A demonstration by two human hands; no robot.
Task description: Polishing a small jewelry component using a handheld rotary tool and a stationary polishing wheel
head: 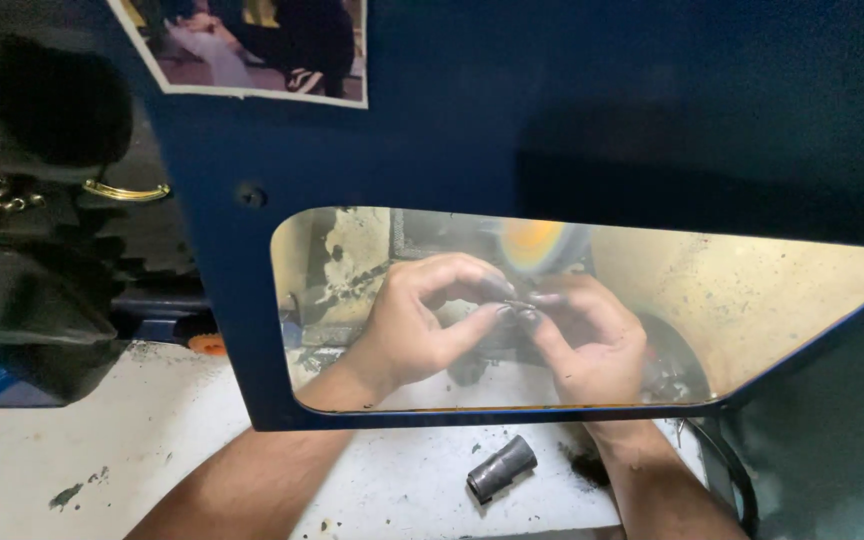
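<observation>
Both hands meet behind the clear window of a dark blue guard panel, fingertips pressed together on a small dark piece held between them. The left hand curls in from the left, thumb and forefinger bent into a ring and pinching the piece at its left end. The right hand comes in from the right with fingers folded down and thumb tucked under, nipping the same piece at its right end. The piece is too small and dark to tell its shape; it sits right at the point where the two sets of fingertips touch, raised above the bench. Both forearms pass under the lower edge of the panel. Just behind the hands an orange wheel shows, blurred. On the white, stained bench, near its front edge and between the two forearms, lies a short dark cylinder, tilted, well apart from the hands. A photograph is stuck at the panel's upper left corner.
</observation>
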